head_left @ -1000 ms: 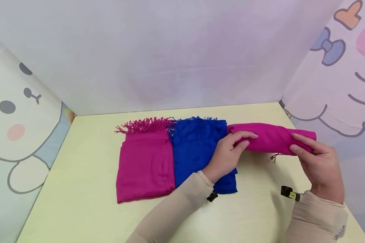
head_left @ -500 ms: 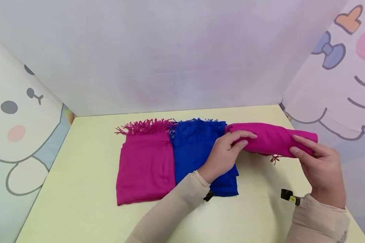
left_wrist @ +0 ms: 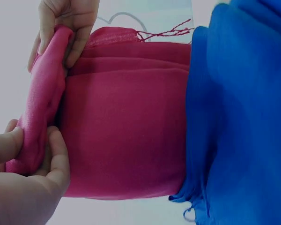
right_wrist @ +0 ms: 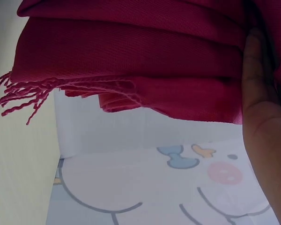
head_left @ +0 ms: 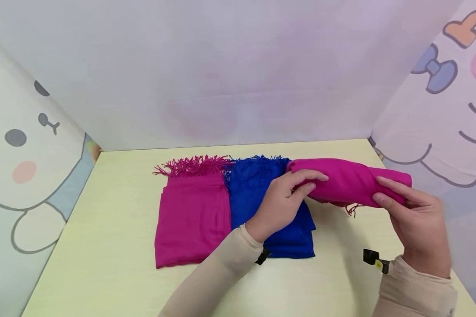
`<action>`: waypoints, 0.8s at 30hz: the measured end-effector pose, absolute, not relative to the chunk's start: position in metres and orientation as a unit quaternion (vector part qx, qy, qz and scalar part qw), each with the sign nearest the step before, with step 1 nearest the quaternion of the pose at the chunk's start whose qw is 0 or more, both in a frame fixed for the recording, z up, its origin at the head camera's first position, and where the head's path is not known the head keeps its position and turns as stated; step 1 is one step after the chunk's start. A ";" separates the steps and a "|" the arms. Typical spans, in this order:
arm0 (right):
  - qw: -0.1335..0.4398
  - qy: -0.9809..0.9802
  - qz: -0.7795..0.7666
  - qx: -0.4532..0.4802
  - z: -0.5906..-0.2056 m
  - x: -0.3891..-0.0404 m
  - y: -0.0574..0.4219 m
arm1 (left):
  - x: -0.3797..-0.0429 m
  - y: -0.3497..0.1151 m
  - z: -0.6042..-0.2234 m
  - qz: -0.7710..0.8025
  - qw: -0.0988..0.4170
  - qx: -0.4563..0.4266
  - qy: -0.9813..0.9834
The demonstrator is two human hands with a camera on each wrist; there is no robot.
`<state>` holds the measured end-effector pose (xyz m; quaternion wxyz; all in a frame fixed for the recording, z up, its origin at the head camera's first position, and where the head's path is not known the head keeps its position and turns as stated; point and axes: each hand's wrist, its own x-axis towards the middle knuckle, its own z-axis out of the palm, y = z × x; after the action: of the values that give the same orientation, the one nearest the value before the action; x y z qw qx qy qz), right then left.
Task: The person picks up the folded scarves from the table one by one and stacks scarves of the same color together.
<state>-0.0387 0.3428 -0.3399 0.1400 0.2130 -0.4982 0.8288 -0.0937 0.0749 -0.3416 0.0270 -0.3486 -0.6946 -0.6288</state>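
A magenta fringed scarf (head_left: 341,181), folded into a bundle, hangs above the right side of the table between both hands. My left hand (head_left: 277,203) pinches its left end between thumb and fingers, while my right hand (head_left: 420,222) grips the right end. In the left wrist view, both hands hold one rolled edge, and the broad folded part of the scarf (left_wrist: 126,126) extends beyond it. Loose fringe dangles under the scarf (right_wrist: 126,49) in the right wrist view. Beneath my left forearm lies a folded blue scarf (head_left: 246,193), partly covered by that hand.
Left of the blue scarf, a second magenta scarf (head_left: 194,220) lies folded flat, its fringe towards the back. All rest on a pale yellow table (head_left: 103,246). Fabric walls stand close behind and at both sides, the right one (head_left: 432,123) printed with cartoon figures.
Both hands and the held magenta scarf have shifted slightly left, its left end now overlapping the blue scarf's edge a little more. The grip looks the same, and the head view has turned slightly.
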 end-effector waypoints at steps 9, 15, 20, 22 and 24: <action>0.158 -0.588 0.776 0.167 -0.333 -0.038 0.314 | -0.090 0.046 -0.339 -0.626 0.039 -0.334 -0.704; 0.176 -0.620 0.748 0.157 -0.330 -0.040 0.295 | -0.089 0.027 -0.337 -0.621 0.058 -0.325 -0.711; 0.172 -0.610 0.752 0.180 -0.327 -0.044 0.277 | -0.087 0.010 -0.331 -0.632 0.068 -0.321 -0.702; 0.172 -0.610 0.751 0.186 -0.326 -0.046 0.270 | -0.086 0.001 -0.328 -0.632 0.072 -0.321 -0.702; 0.171 -0.616 0.746 0.184 -0.325 -0.047 0.261 | -0.086 -0.007 -0.326 -0.630 0.078 -0.322 -0.703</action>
<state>-0.0475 0.2615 -0.3245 0.1711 0.1841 -0.6163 0.7463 -0.0855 -0.0073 -0.3256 0.0782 -0.3220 -0.7027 -0.6296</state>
